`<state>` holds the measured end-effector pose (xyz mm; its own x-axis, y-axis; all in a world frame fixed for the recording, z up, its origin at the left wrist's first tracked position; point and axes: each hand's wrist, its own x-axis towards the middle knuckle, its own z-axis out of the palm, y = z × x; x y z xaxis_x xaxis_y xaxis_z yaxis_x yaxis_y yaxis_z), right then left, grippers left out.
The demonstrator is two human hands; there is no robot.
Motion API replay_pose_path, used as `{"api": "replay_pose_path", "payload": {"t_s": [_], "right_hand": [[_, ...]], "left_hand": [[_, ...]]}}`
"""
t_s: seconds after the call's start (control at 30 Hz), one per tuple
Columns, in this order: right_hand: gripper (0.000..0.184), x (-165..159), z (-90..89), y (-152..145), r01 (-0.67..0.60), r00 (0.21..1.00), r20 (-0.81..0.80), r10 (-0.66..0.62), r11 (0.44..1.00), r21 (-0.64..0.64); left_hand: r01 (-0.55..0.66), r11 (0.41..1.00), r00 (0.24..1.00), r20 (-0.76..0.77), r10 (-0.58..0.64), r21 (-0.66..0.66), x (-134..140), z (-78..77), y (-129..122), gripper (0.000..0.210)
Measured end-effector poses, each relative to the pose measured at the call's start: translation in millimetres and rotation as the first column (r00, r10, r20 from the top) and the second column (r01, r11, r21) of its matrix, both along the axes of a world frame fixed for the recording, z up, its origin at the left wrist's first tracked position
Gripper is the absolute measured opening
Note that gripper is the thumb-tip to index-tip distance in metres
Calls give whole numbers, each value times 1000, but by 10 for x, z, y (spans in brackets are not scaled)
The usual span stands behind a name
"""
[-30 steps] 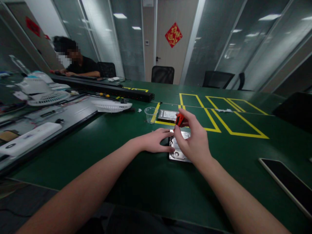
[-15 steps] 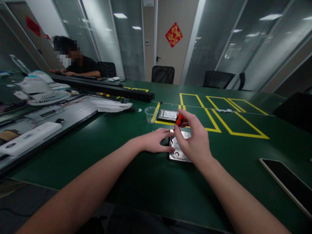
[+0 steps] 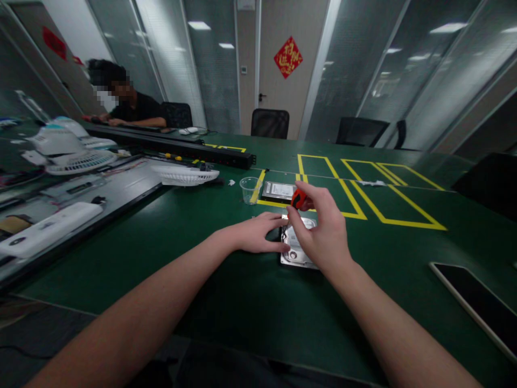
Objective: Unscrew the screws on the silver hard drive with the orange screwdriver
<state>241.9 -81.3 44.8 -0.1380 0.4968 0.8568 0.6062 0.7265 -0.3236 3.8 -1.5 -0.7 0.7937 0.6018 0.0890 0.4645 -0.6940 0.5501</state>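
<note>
Silver rectangular metal hard drive [image 3: 298, 255]: flat on green surface [image 3: 226, 307]; left hand [image 3: 260, 234] at its left edge, fingers apart, seemingly steadying it. Red-and-black-handled tool [image 3: 298, 199]: above drive, clamped in right hand's [image 3: 326, 229] fingers, apparently for fine control.

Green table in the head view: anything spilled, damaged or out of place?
Nothing looks spilled. The nearer hard drive, partly covered by the right hand, shows no clear damage. Slightly odd: a white scrap lies loose left of the clear cup, like stray litter.
</note>
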Motion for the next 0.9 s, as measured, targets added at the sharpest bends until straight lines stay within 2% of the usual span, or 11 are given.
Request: {"api": "replay_pose_path", "payload": {"t_s": [0.17,0.47,0.6,0.9], "right_hand": [[60,-15,-12,-12,-34,999,-3,34,999,-15],[51,-5,4,3,3,1000,-8,-3,1000,21],[51,-13,19,-8,-27,1000,-4,27,999,21],[57,-7,0,-9,-48,999,11,48,999,15]], "left_hand": [[-22,1000,1000,5,22,-16,-1,9,-9,103],[-2,1000,1000,23,3,-17,17,25,-15,99],[1,1000,1000,1,-1,-14,13,41,-18,101],[-16,1000,1000,-3,16,-24,10,8,-5,103]]}}
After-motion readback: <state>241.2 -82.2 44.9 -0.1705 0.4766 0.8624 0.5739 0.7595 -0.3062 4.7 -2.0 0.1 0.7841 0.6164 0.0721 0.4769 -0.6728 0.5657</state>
